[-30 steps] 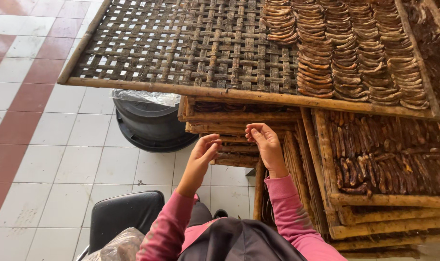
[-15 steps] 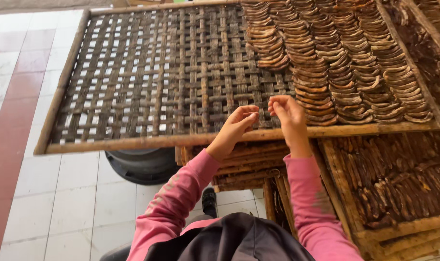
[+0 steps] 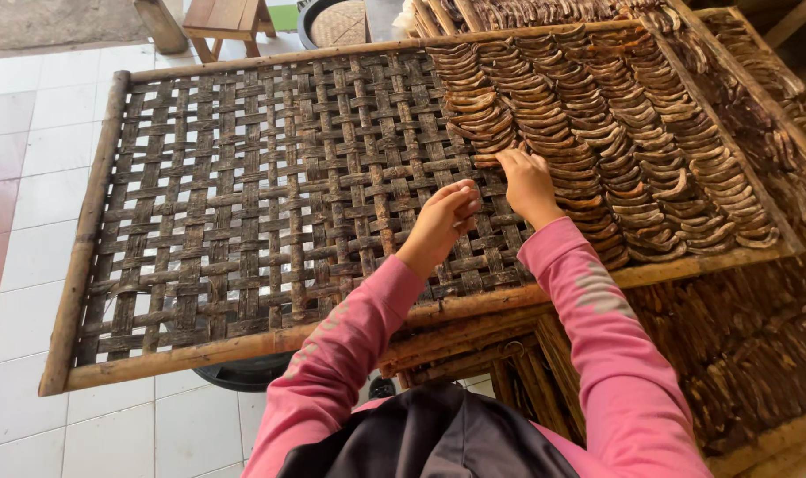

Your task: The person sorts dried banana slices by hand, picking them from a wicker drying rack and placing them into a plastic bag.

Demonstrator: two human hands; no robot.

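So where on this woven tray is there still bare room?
The woven tray's left part is bare, from its left pole to the brown slices. The right part is packed. The right hand touches the slices' edge; the left hand hovers beside.

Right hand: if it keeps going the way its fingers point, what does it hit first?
Probably the right hand meets the rows of brown curved slices on the woven bamboo tray; its fingertips seem already at their edge.
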